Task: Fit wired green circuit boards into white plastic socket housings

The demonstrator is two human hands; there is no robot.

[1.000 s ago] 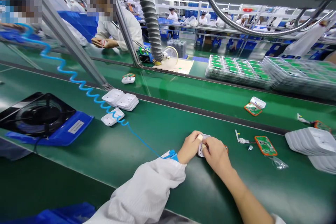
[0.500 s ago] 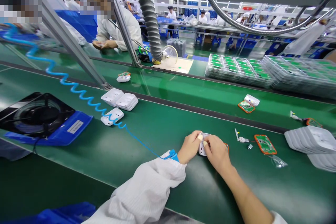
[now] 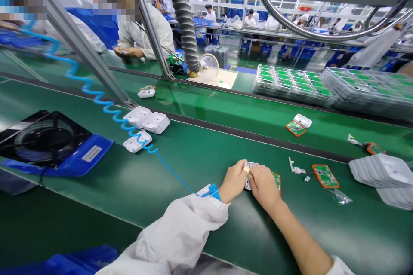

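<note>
While a black fan (image 3: pixel 48 137) sits at the left of the frame, a coiled blue cord (image 3: pixel 93 93) crosses before white plastic shells (image 3: pixel 137 116), over the smooth green bench (image 3: pixel 190 159), to my wristband (image 3: pixel 213 191). At lower centre, my left hand (image 3: pixel 234 181) and right hand (image 3: pixel 265 185) curl around a white casing (image 3: pixel 248 184), an orange-edged circuit board (image 3: pixel 277 179) just beside. Clear trays (image 3: pixel 290 82) stand upper right, above rounded, stacked covers (image 3: pixel 380 172).

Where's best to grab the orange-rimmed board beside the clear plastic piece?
Probably pinch the orange-rimmed board by its long edges, coming from above: it lies flat, narrower across than lengthwise, with the clear plastic piece by its near end.
</note>
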